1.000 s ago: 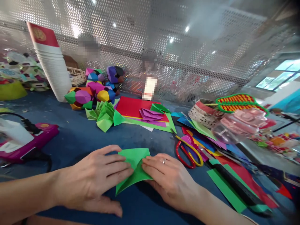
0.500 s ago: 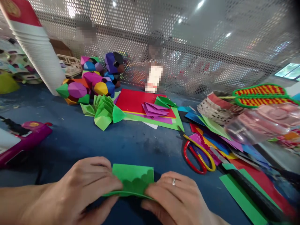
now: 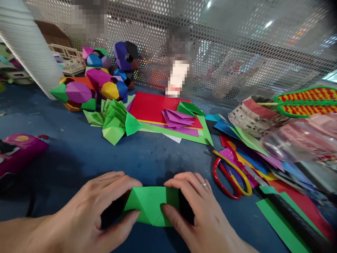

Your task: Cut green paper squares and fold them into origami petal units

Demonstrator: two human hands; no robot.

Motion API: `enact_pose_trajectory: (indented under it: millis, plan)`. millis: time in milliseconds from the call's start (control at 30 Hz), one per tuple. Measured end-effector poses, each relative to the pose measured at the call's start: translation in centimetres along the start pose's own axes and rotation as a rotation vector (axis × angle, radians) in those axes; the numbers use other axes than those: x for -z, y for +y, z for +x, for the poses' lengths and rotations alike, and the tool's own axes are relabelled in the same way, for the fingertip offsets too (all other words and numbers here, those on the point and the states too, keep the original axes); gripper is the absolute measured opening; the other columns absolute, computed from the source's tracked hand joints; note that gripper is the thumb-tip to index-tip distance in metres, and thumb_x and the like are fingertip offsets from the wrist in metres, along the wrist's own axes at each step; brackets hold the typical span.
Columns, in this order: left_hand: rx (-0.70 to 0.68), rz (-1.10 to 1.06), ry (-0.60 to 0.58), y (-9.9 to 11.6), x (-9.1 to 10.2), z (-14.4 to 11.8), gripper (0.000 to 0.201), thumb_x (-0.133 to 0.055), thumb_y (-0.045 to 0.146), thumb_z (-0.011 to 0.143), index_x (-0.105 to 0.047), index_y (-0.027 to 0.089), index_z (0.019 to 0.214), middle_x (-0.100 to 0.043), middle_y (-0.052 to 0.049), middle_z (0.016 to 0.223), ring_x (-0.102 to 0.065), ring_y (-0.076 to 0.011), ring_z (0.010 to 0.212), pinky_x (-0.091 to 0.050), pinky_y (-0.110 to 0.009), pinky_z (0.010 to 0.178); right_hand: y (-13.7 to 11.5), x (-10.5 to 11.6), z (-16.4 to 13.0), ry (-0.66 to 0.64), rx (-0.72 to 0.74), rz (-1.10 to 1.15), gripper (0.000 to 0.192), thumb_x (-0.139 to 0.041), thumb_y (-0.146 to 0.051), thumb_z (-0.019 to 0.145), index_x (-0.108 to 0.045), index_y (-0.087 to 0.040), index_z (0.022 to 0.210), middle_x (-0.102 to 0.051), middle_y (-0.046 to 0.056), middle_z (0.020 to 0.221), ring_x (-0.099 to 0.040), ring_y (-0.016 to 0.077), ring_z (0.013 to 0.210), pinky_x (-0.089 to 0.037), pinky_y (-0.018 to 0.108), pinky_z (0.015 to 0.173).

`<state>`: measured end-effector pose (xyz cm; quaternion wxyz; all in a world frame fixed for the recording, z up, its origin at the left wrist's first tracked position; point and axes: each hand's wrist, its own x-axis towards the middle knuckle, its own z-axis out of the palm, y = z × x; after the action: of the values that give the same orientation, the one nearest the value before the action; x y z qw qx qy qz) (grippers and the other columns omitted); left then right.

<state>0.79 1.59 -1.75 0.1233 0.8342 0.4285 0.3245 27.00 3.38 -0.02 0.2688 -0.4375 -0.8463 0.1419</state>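
A small folded sheet of green paper (image 3: 150, 202) lies at the front of the blue table, its long side across my view and a crease running down its left part. My left hand (image 3: 105, 203) holds its left end, thumb on the near corner and fingertips at the far edge. At the right end, my right hand (image 3: 195, 207), with a ring on one finger, presses its thumb on the paper's face while its fingers curl over the far edge. The paper's underside is hidden.
Scissors (image 3: 228, 175) with red and yellow handles, a black-handled knife (image 3: 295, 214) and coloured paper lie rightward. Behind are folded green pieces (image 3: 114, 121), a red sheet (image 3: 155, 107) and paper balls (image 3: 79, 93). A purple glue-gun-like tool (image 3: 23, 151) lies left; a perforated screen (image 3: 223, 59) stands behind.
The green paper's near edge, pinched upward before, now lies flatter with its face showing. My fingers have moved to its far edge, thumbs on the near side. The view has shifted slightly.
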Motion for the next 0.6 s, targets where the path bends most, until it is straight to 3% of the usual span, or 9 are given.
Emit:
enact_pose_trajectory:
  millis: [100,267,367,433,500,600]
  plan:
    - [-0.028,-0.031,0.075,-0.3,0.0,-1.1,0.035,-0.062,0.020,0.093,-0.057,0.026,0.128,-0.073,-0.004,0.114,-0.072,-0.0205,0.105,-0.059,-0.028,0.097,-0.1,0.0,0.0,0.065,0.046,0.102,0.016,-0.073,-0.033,0.092,-0.064,-0.022,0.099,-0.072,0.006,0.096,-0.067,0.0232,0.089,-0.054,0.036,0.077]
    - [-0.149,-0.145,-0.136,0.1,0.8,-0.9,0.022,-0.067,0.020,0.091,-0.065,0.026,0.111,-0.077,-0.003,0.103,-0.074,-0.0230,0.101,-0.061,-0.033,0.096,-0.4,-0.1,-0.5,0.096,0.283,0.214,0.010,-0.065,-0.011,0.094,-0.062,-0.020,0.091,-0.076,0.002,0.087,-0.070,0.0168,0.079,-0.054,0.033,0.082]
    - [-0.197,-0.131,-0.113,0.5,1.0,-0.4,0.019,-0.063,0.017,0.093,-0.068,0.026,0.109,-0.078,-0.002,0.096,-0.075,-0.0200,0.089,-0.062,-0.030,0.089,-0.5,-0.3,-0.9,0.021,0.345,0.202,0.014,-0.053,-0.010,0.098,-0.062,-0.020,0.092,-0.079,0.005,0.092,-0.073,0.0178,0.081,-0.057,0.033,0.079]
    - [-0.198,-0.110,-0.084,0.6,1.0,-0.6,0.021,-0.060,0.014,0.094,-0.069,0.026,0.110,-0.078,-0.002,0.096,-0.076,-0.0194,0.087,-0.062,-0.029,0.088,-0.4,-0.6,-1.0,0.006,0.383,0.174,0.021,-0.048,-0.006,0.097,-0.062,-0.021,0.092,-0.080,0.003,0.091,-0.074,0.0164,0.079,-0.059,0.031,0.075]
    - [-0.175,-0.099,-0.086,0.6,0.9,-0.9,0.022,-0.059,0.015,0.096,-0.071,0.027,0.109,-0.079,-0.002,0.095,-0.075,-0.0194,0.087,-0.062,-0.027,0.085,-0.3,-1.0,-1.2,0.069,0.436,0.150,0.026,-0.048,-0.002,0.094,-0.062,-0.023,0.090,-0.080,0.001,0.087,-0.074,0.0142,0.072,-0.059,0.028,0.069]
    - [-0.079,-0.091,-0.105,0.6,0.7,-1.5,0.016,-0.060,0.023,0.097,-0.072,0.030,0.105,-0.078,0.000,0.090,-0.075,-0.0189,0.084,-0.062,-0.025,0.077,-0.3,-1.0,-1.5,0.105,0.445,0.120,0.026,-0.048,-0.002,0.094,-0.062,-0.023,0.087,-0.079,0.000,0.082,-0.072,0.0138,0.065,-0.058,0.028,0.063]
